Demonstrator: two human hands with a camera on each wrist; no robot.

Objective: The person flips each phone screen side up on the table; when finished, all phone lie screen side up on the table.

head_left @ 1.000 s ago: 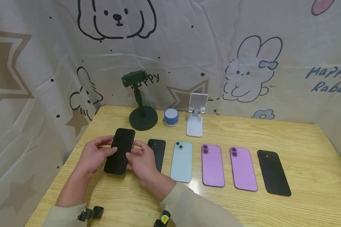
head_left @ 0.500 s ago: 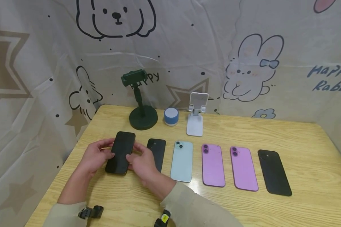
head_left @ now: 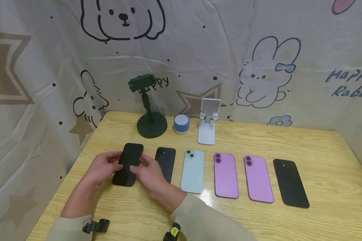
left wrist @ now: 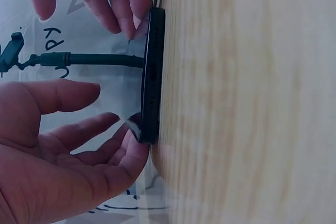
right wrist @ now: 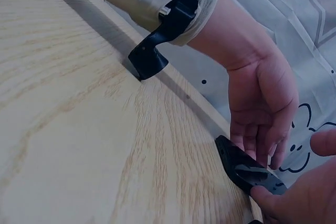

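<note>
A black smartphone (head_left: 128, 164) lies screen up at the left of the table, and the left wrist view shows its lower edge (left wrist: 153, 77) flat on or very near the wood. My left hand (head_left: 101, 169) touches its left side with the fingertips. The thumb of that hand (left wrist: 79, 156) stands off the screen. At the phone's right side, my right hand (head_left: 151, 174) has its fingers against the edge, its thumb also raised in the left wrist view. Close by on the right lies another black phone (head_left: 166, 165), back up, partly covered by the right hand.
Rightward in a row lie a pale green phone (head_left: 193, 174), two pink phones (head_left: 227, 177) (head_left: 259, 180) and a black phone (head_left: 292, 184). Behind them stand a dark green phone stand (head_left: 152, 125), a blue and white round box (head_left: 181, 124) and a white folding stand (head_left: 206, 132).
The phone between my hands has come down and slightly toward me onto the table, its top edge dropping lower in view. Both hands have shifted little; the other phones have not moved.
</note>
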